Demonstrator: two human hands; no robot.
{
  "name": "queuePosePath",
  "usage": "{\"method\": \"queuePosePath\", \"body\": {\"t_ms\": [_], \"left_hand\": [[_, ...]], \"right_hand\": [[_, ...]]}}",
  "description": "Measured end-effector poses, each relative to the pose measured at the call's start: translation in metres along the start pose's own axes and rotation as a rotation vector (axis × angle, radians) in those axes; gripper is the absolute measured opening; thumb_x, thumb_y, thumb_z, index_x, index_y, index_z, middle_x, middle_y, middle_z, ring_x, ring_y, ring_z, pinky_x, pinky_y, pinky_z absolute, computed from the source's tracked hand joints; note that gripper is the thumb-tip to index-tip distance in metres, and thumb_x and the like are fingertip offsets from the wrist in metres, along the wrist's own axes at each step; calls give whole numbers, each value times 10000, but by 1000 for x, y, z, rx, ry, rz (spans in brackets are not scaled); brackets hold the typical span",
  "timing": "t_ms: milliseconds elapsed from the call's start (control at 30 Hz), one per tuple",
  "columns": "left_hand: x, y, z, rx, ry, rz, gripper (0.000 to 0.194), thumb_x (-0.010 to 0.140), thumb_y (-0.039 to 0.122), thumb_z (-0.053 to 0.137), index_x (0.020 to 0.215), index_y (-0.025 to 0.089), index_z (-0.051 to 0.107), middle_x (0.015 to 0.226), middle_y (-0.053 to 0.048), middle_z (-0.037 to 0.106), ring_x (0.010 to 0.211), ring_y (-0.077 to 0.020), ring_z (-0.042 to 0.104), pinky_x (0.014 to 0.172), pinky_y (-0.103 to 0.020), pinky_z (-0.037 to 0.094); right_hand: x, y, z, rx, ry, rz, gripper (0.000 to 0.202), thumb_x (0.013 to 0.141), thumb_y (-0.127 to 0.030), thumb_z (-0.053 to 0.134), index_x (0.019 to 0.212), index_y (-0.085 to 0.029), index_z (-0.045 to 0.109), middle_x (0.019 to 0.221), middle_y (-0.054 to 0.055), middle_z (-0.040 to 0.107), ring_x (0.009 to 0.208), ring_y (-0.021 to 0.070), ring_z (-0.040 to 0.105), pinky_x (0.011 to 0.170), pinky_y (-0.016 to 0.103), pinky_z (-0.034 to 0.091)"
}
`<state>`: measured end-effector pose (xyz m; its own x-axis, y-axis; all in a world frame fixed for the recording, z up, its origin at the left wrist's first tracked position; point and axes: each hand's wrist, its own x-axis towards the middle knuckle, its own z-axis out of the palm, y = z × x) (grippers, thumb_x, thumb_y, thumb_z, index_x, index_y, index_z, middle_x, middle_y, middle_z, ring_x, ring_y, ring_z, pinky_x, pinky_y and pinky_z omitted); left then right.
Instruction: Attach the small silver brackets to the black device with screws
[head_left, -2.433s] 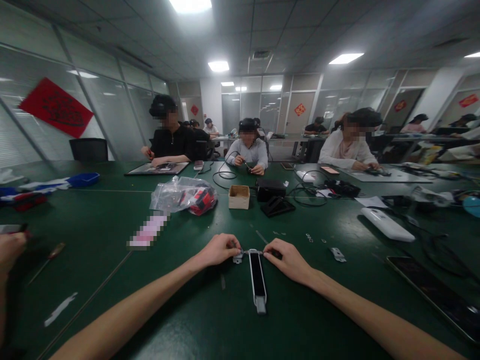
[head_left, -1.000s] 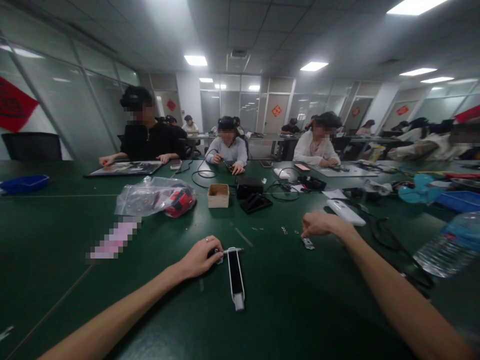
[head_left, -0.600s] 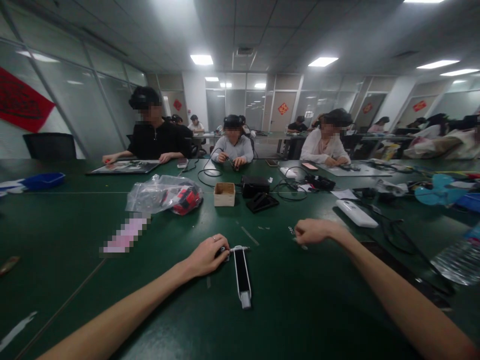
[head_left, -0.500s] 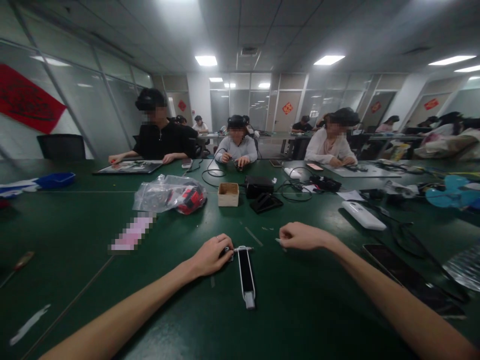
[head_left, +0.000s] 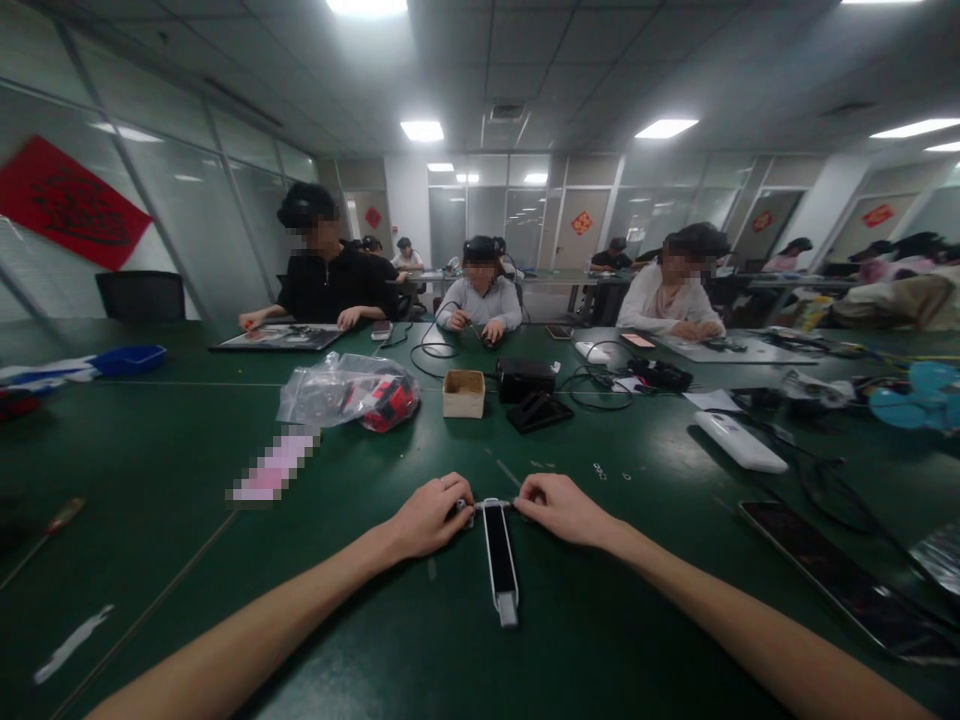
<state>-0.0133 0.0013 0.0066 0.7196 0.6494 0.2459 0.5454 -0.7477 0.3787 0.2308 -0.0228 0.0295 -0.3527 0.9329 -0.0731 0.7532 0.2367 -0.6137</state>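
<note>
A long narrow device with a black face, a white frame and a pale lower tip lies on the green table. My left hand is closed on a small grey part at the left side of the device's top end. On the other side, my right hand has its fingers pinched at the end of a thin rod crossing that top end. Whatever sits between the right fingertips is too small to make out. Several tiny pale rings lie beyond my right hand.
Ahead stand a small cardboard box, a plastic bag and a black case. At right are a white device, a dark phone and cables. A screwdriver lies left. People sit across the table.
My right hand has moved left, from a spot apart from the device to the right end of its thin rod. The tiny rings it covered now show. The view has shifted slightly.
</note>
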Motion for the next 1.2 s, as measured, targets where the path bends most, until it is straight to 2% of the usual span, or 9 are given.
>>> {"method": "queuePosePath", "body": {"t_ms": [333,567,733,933,1200], "left_hand": [[0,2,-2,9,-2,-12,124,904,258,437,921,175,527,964,-49,549,839,-159,532,771,-269,424],[0,-1,0,-10,0,7,119,899,247,441,915,171,531,959,-48,547,830,-154,530,770,-265,430],[0,-5,3,-7,13,26,106,894,236,448,902,169,529,939,-46,550,824,-157,532,761,-267,433],[-1,-2,1,5,22,23,91,895,226,452,904,172,525,950,-42,550,813,-153,532,747,-261,431],[-2,-2,2,30,34,12,88,895,221,458,916,174,529,965,-38,558,838,-152,535,771,-272,421]], "right_hand": [[0,9,2,-3,15,-70,210,860,-349,521,917,-179,630,882,32,601,682,135,535,564,243,421],[-3,6,4,-44,28,-107,111,843,-267,546,894,-189,606,897,23,571,699,132,501,595,246,424],[-2,8,7,-48,37,-151,109,835,-260,556,867,-175,615,856,19,580,689,128,501,602,245,408],[-2,15,10,9,47,-148,120,838,-280,558,885,-189,621,905,17,590,743,136,534,634,249,431],[-7,4,8,66,80,-175,112,831,-251,562,874,-188,643,914,20,612,805,144,548,705,260,443]]}}
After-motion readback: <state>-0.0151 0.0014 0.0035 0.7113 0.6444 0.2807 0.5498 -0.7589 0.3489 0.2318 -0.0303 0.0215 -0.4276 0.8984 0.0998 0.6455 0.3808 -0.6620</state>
